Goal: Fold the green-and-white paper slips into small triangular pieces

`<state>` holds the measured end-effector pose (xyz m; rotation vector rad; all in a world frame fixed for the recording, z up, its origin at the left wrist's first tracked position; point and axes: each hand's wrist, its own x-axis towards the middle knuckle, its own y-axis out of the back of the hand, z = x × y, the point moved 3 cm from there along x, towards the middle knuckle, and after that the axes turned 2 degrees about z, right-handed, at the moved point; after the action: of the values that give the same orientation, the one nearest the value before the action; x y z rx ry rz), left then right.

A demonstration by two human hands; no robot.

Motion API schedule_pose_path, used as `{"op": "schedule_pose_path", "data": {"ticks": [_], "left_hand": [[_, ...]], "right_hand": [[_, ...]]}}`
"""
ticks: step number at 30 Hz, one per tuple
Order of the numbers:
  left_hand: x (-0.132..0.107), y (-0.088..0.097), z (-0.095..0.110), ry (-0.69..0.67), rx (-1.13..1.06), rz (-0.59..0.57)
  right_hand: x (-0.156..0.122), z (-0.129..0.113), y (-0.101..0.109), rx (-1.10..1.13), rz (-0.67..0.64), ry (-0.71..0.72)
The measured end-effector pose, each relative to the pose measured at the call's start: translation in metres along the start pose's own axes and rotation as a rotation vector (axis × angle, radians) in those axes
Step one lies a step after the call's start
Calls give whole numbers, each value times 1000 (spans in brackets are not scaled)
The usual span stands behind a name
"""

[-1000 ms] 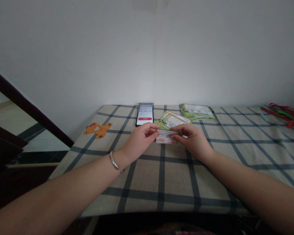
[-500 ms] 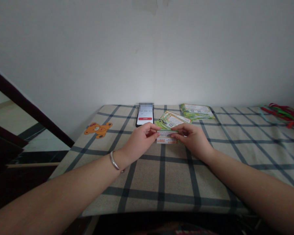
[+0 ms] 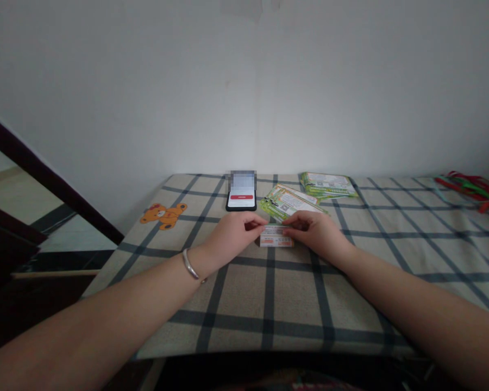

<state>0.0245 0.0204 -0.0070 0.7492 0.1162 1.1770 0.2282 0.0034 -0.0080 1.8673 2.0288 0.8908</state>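
Note:
Between my hands is a small printed paper card (image 3: 276, 237), white with red and dark print, low over the checked cloth. My left hand (image 3: 243, 231) pinches its left edge between thumb and fingers. Its upper right side is pinched by my right hand (image 3: 309, 231). Just beyond my fingers lie several green-and-white printed cards (image 3: 291, 202), fanned over one another, their near edge partly hidden by my right hand. Farther back on the right sits a stack of similar cards (image 3: 329, 184).
A phone (image 3: 242, 198) with a lit screen lies behind my left hand, near the wall. An orange bear-shaped cutout (image 3: 163, 215) is on the left of the checked tablecloth (image 3: 244, 296). Red and green strips (image 3: 478, 193) lie in a heap at the far right.
Both hands and the card have come slightly toward me, away from the fanned cards. More of the fanned cards and of the phone's lower edge now shows.

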Motion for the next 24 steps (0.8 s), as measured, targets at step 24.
{"op": "schedule_pose_path", "data": {"ticks": [24], "left_hand": [[0,1,12,-197,508,-39]], "right_hand": [[3,-8,1,-442,-32,346]]}}
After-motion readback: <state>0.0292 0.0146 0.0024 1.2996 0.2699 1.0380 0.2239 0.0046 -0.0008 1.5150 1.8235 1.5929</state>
